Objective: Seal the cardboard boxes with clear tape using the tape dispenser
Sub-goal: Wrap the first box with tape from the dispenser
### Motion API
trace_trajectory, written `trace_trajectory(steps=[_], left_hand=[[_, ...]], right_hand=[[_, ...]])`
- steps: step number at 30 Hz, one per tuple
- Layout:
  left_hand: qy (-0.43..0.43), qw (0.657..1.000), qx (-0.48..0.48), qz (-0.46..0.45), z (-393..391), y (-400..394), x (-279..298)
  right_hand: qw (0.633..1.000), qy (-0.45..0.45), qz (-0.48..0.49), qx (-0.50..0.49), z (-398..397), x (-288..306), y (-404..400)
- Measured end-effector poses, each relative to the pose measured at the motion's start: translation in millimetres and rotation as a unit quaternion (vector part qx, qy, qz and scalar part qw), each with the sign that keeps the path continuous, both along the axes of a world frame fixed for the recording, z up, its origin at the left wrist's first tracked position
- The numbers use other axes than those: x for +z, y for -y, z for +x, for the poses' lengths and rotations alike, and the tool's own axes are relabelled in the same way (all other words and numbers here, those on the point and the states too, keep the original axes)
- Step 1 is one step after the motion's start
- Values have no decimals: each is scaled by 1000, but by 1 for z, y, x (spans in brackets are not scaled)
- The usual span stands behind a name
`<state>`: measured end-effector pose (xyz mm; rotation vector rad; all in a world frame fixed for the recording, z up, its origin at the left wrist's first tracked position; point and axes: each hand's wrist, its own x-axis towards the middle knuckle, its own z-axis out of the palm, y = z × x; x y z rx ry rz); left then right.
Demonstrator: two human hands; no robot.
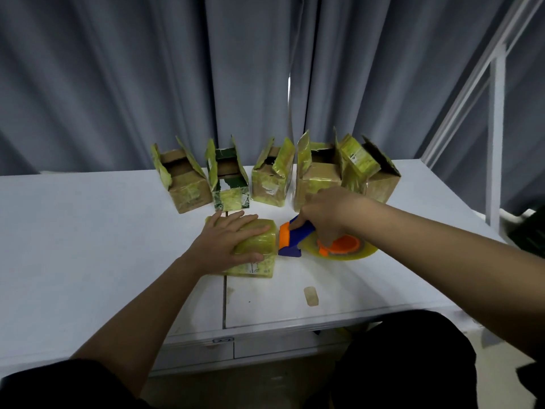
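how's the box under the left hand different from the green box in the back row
The box under the left hand has its flaps closed flat; the green box has its flaps standing open. The near box sits by the tape dispenser with the left hand pressing on it; the green one stands untouched. Both show yellowed tape.

6 boxes (256, 246), 1 tape dispenser (298, 237), 2 hands (227, 243).
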<state>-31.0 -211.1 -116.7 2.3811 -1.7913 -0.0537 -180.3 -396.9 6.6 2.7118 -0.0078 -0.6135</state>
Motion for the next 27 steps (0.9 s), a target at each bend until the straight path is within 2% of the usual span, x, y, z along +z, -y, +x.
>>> trace_trajectory(steps=[3,9,13,18,22,27], left_hand=[[9,1000,-3,2,3,1,-1],[-42,999,8,25,-5,11,12],[-15,996,50,68,-27,28,17],[35,998,45,21,-16,19,13],[51,998,36,21,4,-3,11],[15,997,60,36,20,-24,13]], right_hand=[[999,16,33,-1,-13,-7,21],[984,100,131,-71,-54,-49,48],[981,133,127,-65,-56,-59,49],[981,127,137,-49,-50,-58,53],[955,166,237,-62,-49,-60,57],[915,210,333,-86,-40,-71,40]])
